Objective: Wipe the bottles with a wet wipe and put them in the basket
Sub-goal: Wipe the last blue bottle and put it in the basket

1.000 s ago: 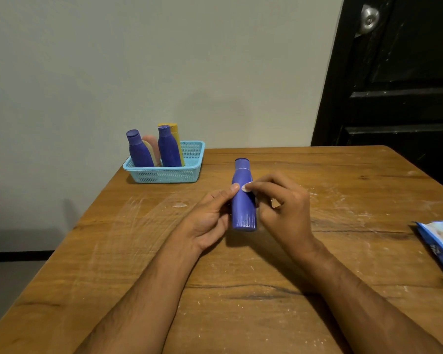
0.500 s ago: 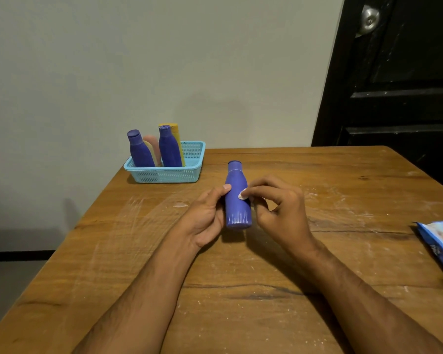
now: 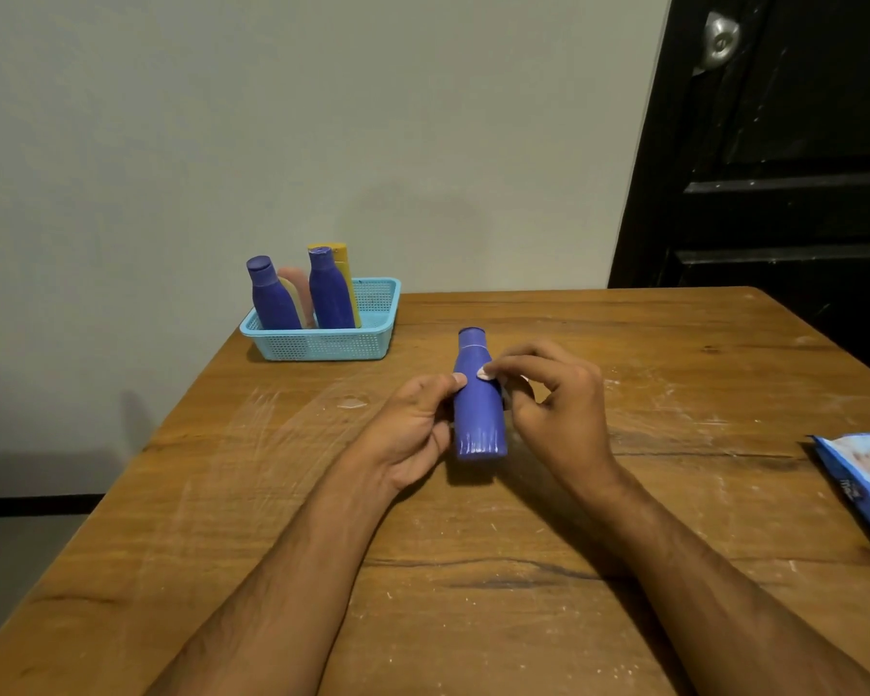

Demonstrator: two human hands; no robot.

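Near the middle of the frame, above a wooden table point(image 3: 222, 494), the left hand point(image 3: 413, 434) grips a blue bottle point(image 3: 478, 409) by its side. The right hand point(image 3: 558, 409) pinches a tiny white scrap of wipe point(image 3: 485, 374) against the bottle's shoulder. The bottle's long axis runs nearly upright in the picture, cap toward the top, flat base toward the viewer. Likely risks: the small scrap could slip from the pinch, or the smooth bottle could twist out of the 1-handed hold. A basket point(image 3: 322, 344) at centre left holds 4 bottles.
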